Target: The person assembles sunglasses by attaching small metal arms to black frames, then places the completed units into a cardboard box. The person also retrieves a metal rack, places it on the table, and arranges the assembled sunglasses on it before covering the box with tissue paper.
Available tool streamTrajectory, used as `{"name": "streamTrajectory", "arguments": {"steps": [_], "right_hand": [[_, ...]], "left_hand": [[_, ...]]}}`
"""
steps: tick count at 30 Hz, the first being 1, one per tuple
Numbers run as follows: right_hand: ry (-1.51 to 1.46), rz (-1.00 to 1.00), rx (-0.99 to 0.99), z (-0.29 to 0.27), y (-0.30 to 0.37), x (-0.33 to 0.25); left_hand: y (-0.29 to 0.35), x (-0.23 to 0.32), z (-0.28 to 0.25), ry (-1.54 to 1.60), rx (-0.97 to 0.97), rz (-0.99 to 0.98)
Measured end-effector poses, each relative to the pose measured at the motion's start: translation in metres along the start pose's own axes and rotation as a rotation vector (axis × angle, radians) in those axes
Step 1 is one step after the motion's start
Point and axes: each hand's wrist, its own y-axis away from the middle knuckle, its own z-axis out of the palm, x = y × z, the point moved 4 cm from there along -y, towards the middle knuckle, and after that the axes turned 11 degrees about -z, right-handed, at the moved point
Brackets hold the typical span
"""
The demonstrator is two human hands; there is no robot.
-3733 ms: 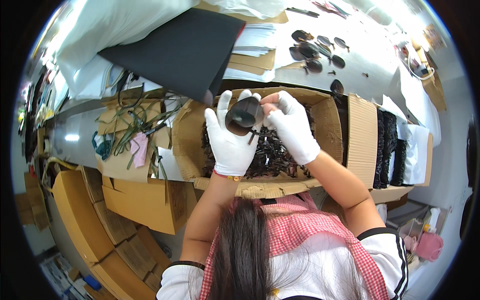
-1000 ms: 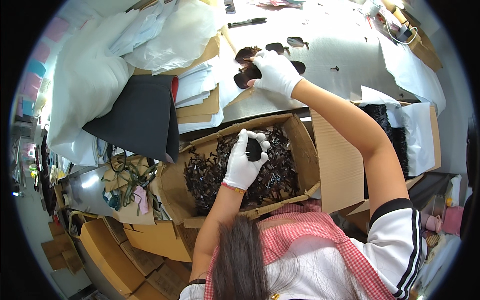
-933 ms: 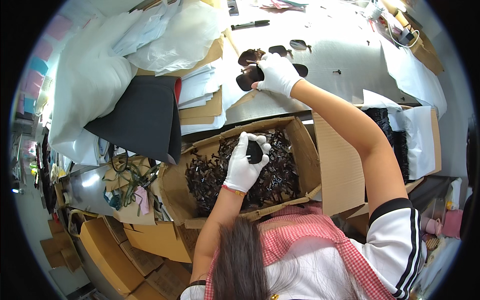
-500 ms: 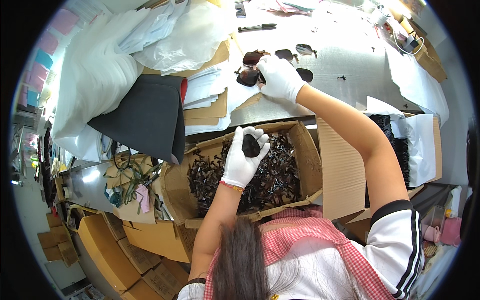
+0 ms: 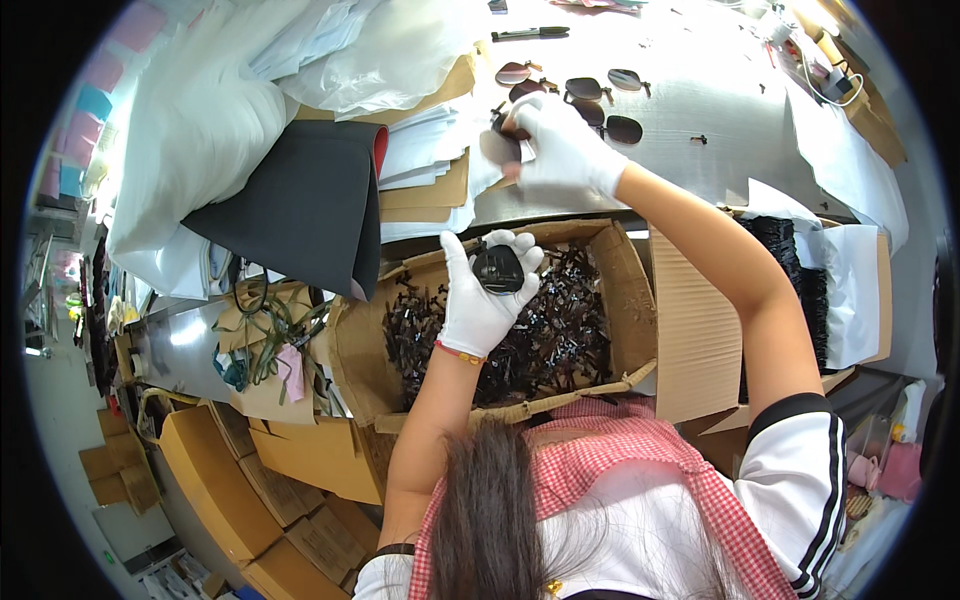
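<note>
The left hand [image 5: 480,300], in a white glove, held a dark rounded lens piece [image 5: 498,268] up over an open cardboard box [image 5: 690,340]; its grip was closed on the piece, thumb to one side and fingertips curled over the top. Directly below that grip lay the box's load of small black parts [image 5: 545,335], heaped loosely across the bottom.

The right hand [image 5: 560,150], also gloved white, reached out beyond the box onto the grey worktop [image 5: 700,90]. Its grip was pinched shut on a dark lens [image 5: 497,147], thumb and fingers pressing it from both sides. Just past that grip, several more dark lenses [image 5: 600,100] lay flat on the worktop, close together but mostly apart from each other. To the left of the right-hand grip sat a stack of white and brown paper sheets [image 5: 430,170], and further left a black foam sheet [image 5: 300,205] leaned over the edge. A black pen [image 5: 530,33] lay well beyond the lenses.
</note>
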Motion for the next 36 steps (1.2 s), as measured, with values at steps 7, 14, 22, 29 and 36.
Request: {"name": "streamTrajectory", "arguments": {"steps": [7, 14, 22, 29, 36], "right_hand": [[-0.158, -0.321, -0.223, -0.016, 0.043, -0.081], [-0.306, -0.306, -0.271, -0.019, 0.044, -0.092], [-0.247, -0.144, -0.46, -0.005, 0.045, -0.116], [-0.082, 0.166, -0.143, 0.009, 0.055, -0.128], [-0.28, 0.116, -0.223, 0.019, 0.063, -0.142]], "left_hand": [[0.008, -0.01, 0.015, -0.259, 0.128, 0.007], [0.012, -0.009, 0.027, -0.619, 0.211, -0.034], [0.026, -0.024, 0.049, -0.917, 0.232, -0.238], [0.036, -0.035, 0.062, -1.974, 0.891, 0.693], [0.05, -0.039, 0.052, -2.028, 1.147, 0.68]]}}
